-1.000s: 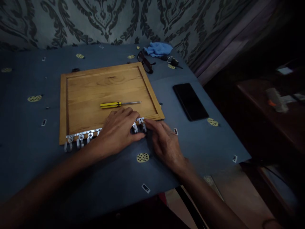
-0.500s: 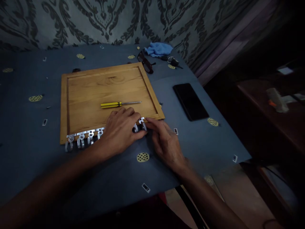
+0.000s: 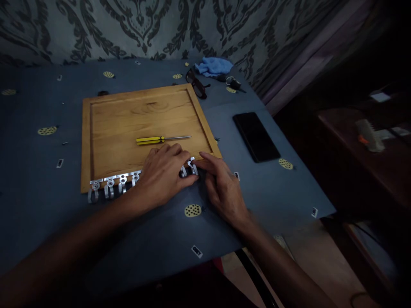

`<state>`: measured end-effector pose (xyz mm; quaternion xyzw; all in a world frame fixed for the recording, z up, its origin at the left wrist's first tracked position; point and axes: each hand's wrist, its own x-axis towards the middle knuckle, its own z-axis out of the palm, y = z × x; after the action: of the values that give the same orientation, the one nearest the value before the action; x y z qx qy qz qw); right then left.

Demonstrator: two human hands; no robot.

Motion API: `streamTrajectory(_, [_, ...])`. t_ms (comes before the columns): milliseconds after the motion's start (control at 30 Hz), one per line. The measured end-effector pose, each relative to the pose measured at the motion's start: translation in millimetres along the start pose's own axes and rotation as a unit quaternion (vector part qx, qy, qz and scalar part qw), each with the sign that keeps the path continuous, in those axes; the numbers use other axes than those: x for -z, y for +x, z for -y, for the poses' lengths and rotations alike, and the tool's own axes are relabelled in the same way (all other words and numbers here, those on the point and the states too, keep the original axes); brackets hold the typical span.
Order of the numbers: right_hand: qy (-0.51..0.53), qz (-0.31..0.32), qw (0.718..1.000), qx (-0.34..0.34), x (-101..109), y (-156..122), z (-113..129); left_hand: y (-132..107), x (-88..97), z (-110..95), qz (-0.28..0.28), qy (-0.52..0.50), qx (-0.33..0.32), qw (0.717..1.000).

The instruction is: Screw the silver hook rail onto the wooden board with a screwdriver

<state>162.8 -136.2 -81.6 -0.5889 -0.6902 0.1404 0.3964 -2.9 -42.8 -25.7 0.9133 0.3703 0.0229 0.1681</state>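
Indoors, hook rail (image 3: 123,179) clasped by left hand (image 3: 164,173) along wooden board (image 3: 118,124) bearing 1 screwdriver (image 3: 154,140); right hand (image 3: 226,192) set at rail's end, hold unclear.

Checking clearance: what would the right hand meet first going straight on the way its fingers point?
Likely the right end of the metal hook rail: the fingertips of the right hand are at it, perhaps touching; depth is unclear. Beyond it, roughly in line, is the left hand.

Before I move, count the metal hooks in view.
6 metal hooks show: four left of the left hand, two between it and the right hand. The left hand may hide more.
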Motion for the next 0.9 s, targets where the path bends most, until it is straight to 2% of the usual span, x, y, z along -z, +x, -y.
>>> streamTrajectory(300, [0.057, 0.008, 0.996, -0.069, 1.0, 2.3, 2.7, 0.7, -4.6, 3.1, -0.027, 0.006, -0.015, 0.999])
streamTrajectory(567, [0.038, 0.02, 0.997, -0.065, 2.4, 1.7, 3.4, 0.1, -5.4, 3.4, -0.026, 0.007, -0.012, 1.0])
streamTrajectory(900, [0.081, 0.027, 0.992, -0.095, 4.2, 2.2, 3.8, 0.6, -3.9, 2.5, -0.004, 0.002, -0.003, 1.0])
